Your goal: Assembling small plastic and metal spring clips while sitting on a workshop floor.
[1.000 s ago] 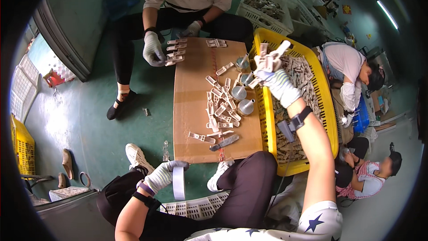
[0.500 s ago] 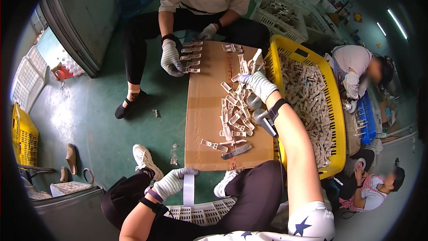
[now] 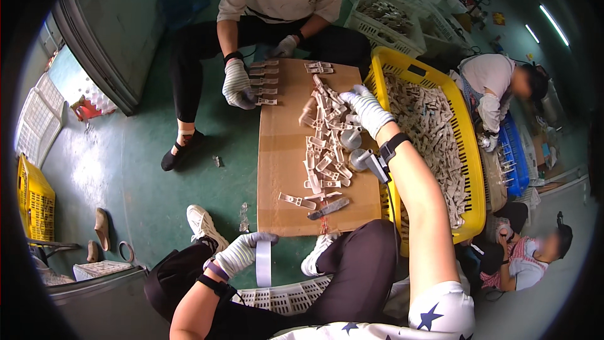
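My left hand (image 3: 242,253), in a striped glove, is closed on a roll of pale tape (image 3: 263,264) seen edge-on, just off the near left corner of the cardboard-topped surface (image 3: 283,170). My right hand (image 3: 370,112), gloved alike, hovers with fingers apart at the right side of a pile of pale plastic clips (image 3: 326,151). One clip (image 3: 308,113) at the pile's left is smeared by motion. Two round grey objects (image 3: 351,139) sit beside my right wrist, partly covering the pile. Near the front edge lie a single clip (image 3: 297,201) and a dark grey, blade-shaped piece (image 3: 328,208).
A yellow basket (image 3: 476,170) full of clips stands against the right side. Opposite, a person's gloved hand (image 3: 238,86) touches a row of clips (image 3: 264,80) on the left edge. Two more clips (image 3: 319,67) lie at the far edge. Other people work at right.
My right hand has drawn back slightly from the pile, and the clips near its fingertips have dropped onto it, one shifting left. My left hand still holds the tape roll.
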The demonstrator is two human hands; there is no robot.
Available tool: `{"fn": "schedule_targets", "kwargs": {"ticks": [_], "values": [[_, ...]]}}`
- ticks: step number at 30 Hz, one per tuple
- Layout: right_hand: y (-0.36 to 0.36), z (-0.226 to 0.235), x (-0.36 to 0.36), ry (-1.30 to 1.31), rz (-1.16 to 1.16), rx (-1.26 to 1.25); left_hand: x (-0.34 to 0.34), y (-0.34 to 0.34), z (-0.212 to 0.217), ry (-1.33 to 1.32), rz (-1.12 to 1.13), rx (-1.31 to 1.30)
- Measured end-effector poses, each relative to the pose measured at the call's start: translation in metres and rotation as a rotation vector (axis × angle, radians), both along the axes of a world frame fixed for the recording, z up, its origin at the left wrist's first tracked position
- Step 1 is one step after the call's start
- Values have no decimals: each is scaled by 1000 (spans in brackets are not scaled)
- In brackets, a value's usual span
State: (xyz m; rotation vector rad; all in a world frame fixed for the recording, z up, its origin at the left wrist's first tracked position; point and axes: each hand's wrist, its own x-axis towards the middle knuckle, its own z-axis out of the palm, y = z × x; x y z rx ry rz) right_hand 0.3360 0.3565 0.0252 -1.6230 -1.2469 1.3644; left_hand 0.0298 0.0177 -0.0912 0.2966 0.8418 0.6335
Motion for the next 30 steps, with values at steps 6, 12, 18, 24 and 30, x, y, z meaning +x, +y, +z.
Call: {"fn": "schedule_targets", "kwargs": {"ticks": [6,12,18,24,30], "values": [[-44,29,36,35,-83,171,3,-1,4,-82,126,-133],[-115,2,171,-52,-324,175,0,-1,-4,-1,38,42],[-209,-37,273,-270,-415,-198,12,2,21,75,79,4],[-236,-108,296,-511,125,-437,18,2,34,90,75,-40],[-201,-247,316,-1101,664,-610,34,15,42,56,163,-285]]}}
